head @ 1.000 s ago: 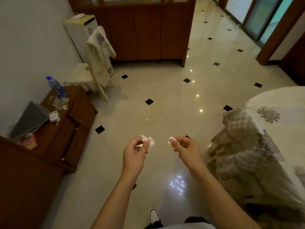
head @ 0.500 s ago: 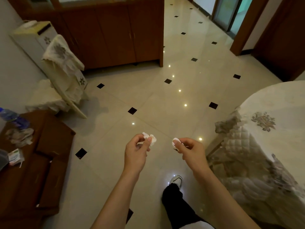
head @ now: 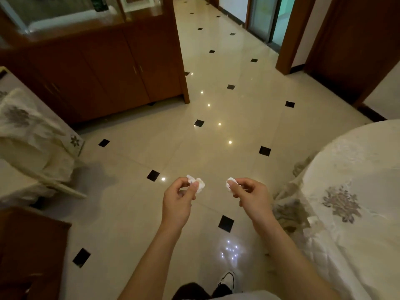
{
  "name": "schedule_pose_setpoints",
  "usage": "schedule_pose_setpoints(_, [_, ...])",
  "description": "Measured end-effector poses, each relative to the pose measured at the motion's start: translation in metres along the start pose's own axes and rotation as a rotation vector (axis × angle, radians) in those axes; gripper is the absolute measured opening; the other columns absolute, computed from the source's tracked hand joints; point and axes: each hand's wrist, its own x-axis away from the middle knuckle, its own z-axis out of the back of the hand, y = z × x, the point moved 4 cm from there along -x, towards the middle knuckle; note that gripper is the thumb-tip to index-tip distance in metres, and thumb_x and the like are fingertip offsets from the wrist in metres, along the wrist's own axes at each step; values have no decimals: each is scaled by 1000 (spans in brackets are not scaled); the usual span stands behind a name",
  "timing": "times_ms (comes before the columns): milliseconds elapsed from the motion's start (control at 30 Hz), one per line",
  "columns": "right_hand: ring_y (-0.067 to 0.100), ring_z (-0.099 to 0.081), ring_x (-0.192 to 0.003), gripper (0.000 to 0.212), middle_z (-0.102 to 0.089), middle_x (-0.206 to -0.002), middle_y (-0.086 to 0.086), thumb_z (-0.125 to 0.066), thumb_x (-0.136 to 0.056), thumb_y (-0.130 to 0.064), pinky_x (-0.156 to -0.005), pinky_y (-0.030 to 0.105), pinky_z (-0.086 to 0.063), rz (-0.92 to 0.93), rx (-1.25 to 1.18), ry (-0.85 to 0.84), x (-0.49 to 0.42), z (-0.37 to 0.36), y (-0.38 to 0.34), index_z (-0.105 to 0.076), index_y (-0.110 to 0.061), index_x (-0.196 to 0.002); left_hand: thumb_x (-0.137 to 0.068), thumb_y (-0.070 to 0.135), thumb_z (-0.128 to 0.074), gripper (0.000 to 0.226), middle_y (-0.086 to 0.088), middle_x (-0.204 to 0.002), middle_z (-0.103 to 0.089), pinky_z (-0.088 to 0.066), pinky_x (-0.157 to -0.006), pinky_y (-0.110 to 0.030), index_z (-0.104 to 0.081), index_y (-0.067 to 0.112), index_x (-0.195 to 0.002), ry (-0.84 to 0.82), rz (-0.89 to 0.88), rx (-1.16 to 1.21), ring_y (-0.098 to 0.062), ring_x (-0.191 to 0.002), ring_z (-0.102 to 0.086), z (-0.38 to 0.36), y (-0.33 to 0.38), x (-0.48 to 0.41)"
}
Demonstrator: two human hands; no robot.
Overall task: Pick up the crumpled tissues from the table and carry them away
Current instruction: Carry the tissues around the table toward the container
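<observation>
left hand (head: 177, 199): white crumpled tissue (head: 195, 182) | right hand (head: 252, 197): smaller wad (head: 229, 184), maybe tissue

Floor (head: 227, 118): glossy cream tile, black diamond insets, ceiling-light glints.
Cabinet (head: 104, 72): dark wood, far left.
Table (head: 355, 191): round, floral cloth, right.
Doorway (head: 268, 16): glass, far end.

I see dim warm room; ceiling-light glare spots on glossy floor (head: 216, 135); soft focus, wide-angle bending at edges.
</observation>
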Motion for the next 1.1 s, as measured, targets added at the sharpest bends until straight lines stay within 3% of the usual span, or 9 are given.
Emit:
schedule_pose_setpoints(267, [7,-63,-66,16,-74,-76,0,-76,-83,-39,-60,23,-47,-59,-10,57,-88,18,-5,-77,-26,-76,-90,21,-69,10,18,-77,-68,-41,-50,-20,-67,11,-90,-78,-6,-11,-3,-58,-55,-62,18,-90])
schedule_pose_setpoints(400, [3,-64,-65,13,-74,-75,-3,-76,-83,-40,-58,20,-47,-87,-36,128,-139,30,-14,-77,-29,-75,-90,20,-68,8,15,-79,-69,-42,-51,-19,-68,12,-91,-115,13,0,-3,-59,-55,-89,27,-148])
schedule_pose_setpoints(567, [3,-62,-61,13,-73,-77,6,-77,-83,-38,-50,18,-45,-90,-74,221,-219,34,-35,-77,-28,-74,-90,21,-68,8,14,-81,-70,-43,-50,-17,-69,12,-91,-211,-12,2,-3,-58,-55,-133,49,-235])
schedule_pose_setpoints(800, [2,-63,-61,12,-74,-79,0,-76,-84,-36,-50,21,-45,-88,-104,356,-351,32,-85,-78,-26,-76,-90,19,-68,7,11,-83,-69,-43,-52,-15,-68,12,-90,-365,-57,-14,-4,-57,-55,-197,97,-371])
schedule_pose_setpoints(933, [3,-64,-63,15,-75,-81,6,-77,-83,-37,-50,20,-46,-95,-138,452,-405,44,-102,-78,-23,-79,-91,18,-67,5,9,-85,-71,-45,-55,-14,-69,13,-90,-435,-91,-38,-2,-58,-56,-229,116,-431])
schedule_pose_setpoints(1100, [3,-62,-63,16,-71,-73,-2,-75,-85,-35,-53,22,-46,-128,-174,544,-442,67,-103,-78,-21,-78,-90,23,-68,5,12,-84,-71,-46,-60,-23,-69,19,-88,-536,-58,-64,-3,-60,-57,-283,125,-479])
